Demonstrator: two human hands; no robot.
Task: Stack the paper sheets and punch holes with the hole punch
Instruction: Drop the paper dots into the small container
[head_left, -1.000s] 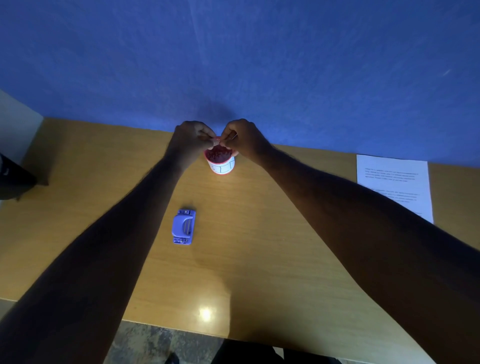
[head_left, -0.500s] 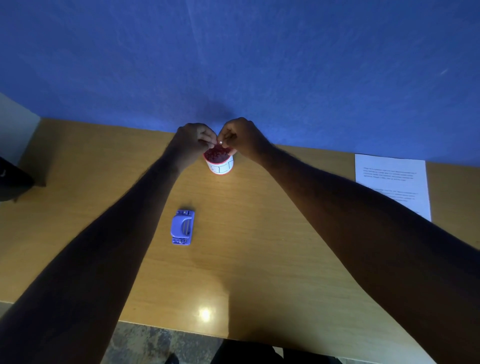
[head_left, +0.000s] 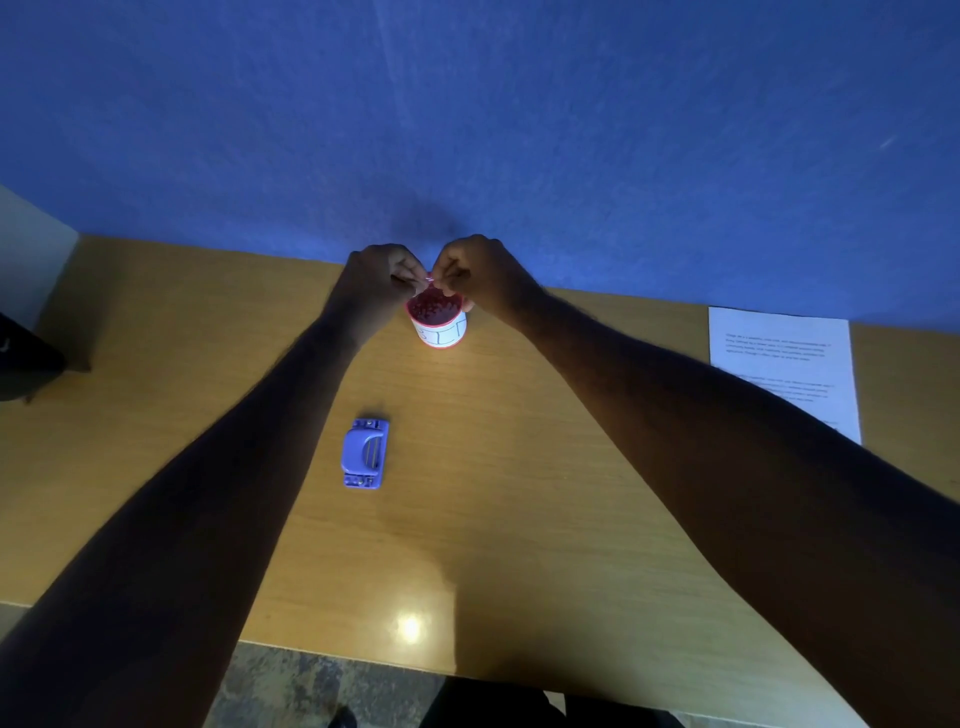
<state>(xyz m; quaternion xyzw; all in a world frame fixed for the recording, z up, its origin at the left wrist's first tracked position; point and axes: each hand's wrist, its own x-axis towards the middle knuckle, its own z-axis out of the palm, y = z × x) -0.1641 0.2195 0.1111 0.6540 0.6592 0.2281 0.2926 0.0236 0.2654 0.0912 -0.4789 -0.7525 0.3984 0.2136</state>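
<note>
Paper sheets (head_left: 784, 364) lie flat at the far right of the desk (head_left: 519, 467), against the wall, my right forearm crossing over their near corner; untouched, can't tell if it's one sheet or a stack. Hole punch (head_left: 365, 453) sits on the desk near centre-left, just beside my left forearm, well apart from the paper, nobody on it.

My left hand (head_left: 382, 283) and right hand (head_left: 475, 275) are both at the far edge, over the small red-rimmed cup (head_left: 439, 325) of red bits. Fingertips of both pinched narrow on something tiny and pale between them; too small to name, maybe a clip or pin.

Change over the last second: nearly none. Hands stayed at the cup, with the pinched bit a touch higher above the rim; punch and paper have not moved.

My read: this is fiddling with a fastener, so stacking and punching haven't begun.
</note>
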